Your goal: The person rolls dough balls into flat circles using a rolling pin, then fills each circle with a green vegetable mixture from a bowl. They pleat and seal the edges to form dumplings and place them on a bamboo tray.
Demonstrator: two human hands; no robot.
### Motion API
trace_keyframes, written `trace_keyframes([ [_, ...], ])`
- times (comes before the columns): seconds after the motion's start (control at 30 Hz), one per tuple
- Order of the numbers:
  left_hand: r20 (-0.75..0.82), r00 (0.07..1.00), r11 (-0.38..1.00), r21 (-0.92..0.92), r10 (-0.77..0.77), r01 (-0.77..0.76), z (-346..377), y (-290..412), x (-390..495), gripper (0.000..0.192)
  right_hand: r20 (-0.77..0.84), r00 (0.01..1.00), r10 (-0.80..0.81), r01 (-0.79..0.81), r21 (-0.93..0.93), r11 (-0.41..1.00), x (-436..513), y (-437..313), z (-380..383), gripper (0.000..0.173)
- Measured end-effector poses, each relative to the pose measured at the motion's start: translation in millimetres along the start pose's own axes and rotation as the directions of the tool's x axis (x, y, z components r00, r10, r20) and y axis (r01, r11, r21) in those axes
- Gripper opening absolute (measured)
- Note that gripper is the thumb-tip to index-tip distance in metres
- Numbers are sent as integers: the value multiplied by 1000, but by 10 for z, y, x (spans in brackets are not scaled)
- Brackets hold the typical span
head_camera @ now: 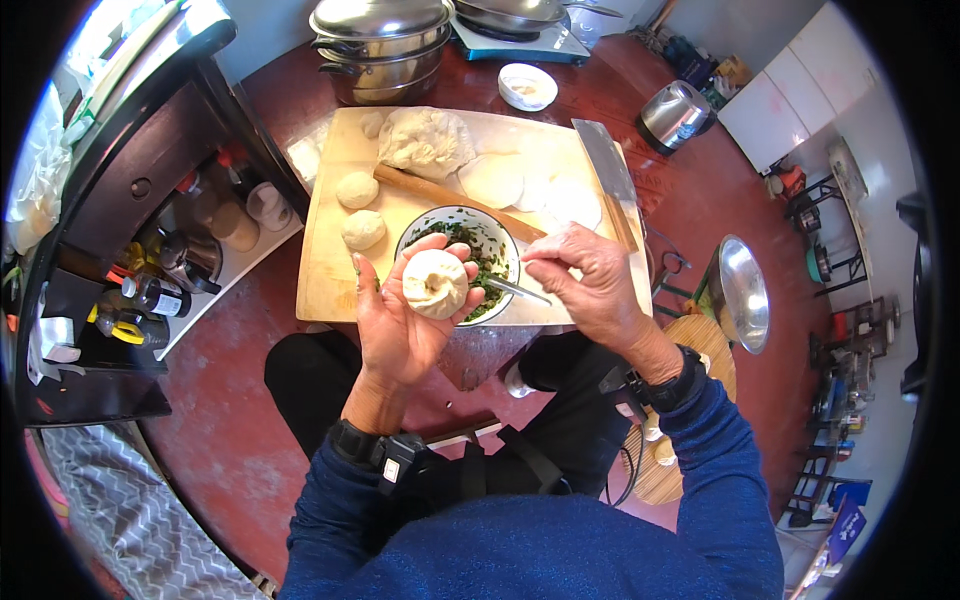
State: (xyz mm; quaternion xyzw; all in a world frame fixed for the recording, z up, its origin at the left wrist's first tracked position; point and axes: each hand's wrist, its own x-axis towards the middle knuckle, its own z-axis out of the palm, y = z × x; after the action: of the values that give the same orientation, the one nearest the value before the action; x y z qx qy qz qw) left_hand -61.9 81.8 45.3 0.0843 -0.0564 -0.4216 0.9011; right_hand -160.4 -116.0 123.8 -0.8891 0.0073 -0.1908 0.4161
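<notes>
On the upturned palm of my left hand (405, 322) rests a pleated bun of raw dough (435, 283), gathered round a small dimple. My right hand (589, 281) hovers to its right, thumb and forefinger close together; nothing shows between them. Behind the bun, a white enamel bowl (508, 238) holds chopped greens filling (457, 234) and a metal utensil (517, 289). A wooden rolling pin (450, 198) lies beyond the bowl on the wooden board (322, 277). Also on the board are a big dough lump (425, 141), dough balls (358, 190), flat dough rounds (491, 180) and a cleaver (606, 165).
A stacked steamer pot (382, 56), a pan (510, 13) on a cooktop and a white bowl (527, 87) stand behind the board. An electric kettle (675, 116) is at the back right. A round woven tray (697, 349) with buns lies beside my right arm; a shelf with bottles (157, 296) is left.
</notes>
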Motion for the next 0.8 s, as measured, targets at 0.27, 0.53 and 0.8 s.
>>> trace_keyframes([
  [0.27, 64, 987, 977, 168, -146, 134, 217, -143, -93, 82, 117, 933, -341, 348, -41, 937, 4, -367, 70, 18],
  [0.53, 34, 969, 952, 195, -245, 234, 286, -258, -147, 81, 283, 864, -416, 470, -157, 868, -65, -394, -13, 17],
  [0.8, 4, 943, 908, 271, -333, 319, 339, -286, -140, 81, 346, 813, -469, 553, -203, 808, -90, -403, -69, 26],
])
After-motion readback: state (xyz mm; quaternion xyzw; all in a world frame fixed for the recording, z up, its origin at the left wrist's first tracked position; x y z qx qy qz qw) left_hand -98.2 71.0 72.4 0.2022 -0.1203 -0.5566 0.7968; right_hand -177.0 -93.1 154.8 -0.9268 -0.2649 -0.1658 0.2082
